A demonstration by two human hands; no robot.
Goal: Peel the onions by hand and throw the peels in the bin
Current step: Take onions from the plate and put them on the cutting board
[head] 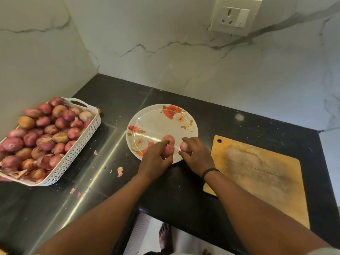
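Over the plate's (184,115) near rim, both hands curl around onions: left hand (156,159) grips one (166,152), right hand (196,153) another (183,145). Loose skins could scatter onto the tabletop (110,181), missing the unseen bin.

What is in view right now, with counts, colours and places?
White perforated plastic basket: one, left on the counter.
Unpeeled red onions: many, piled in the basket.
Round white plate with red flowers: one, centre of the counter.
Pinkish onions at the plate: three; one lies on its near part, one is in each hand.
Loose pink peel scraps: several, on the counter between basket and plate.
Rectangular wooden cutting board: one, tan, right of the plate.
Black stone counter: one.
White wall socket: one, upper right on the marble wall.
Left hand: fingers grip an onion.
Right hand: grips an onion; black band on the wrist.
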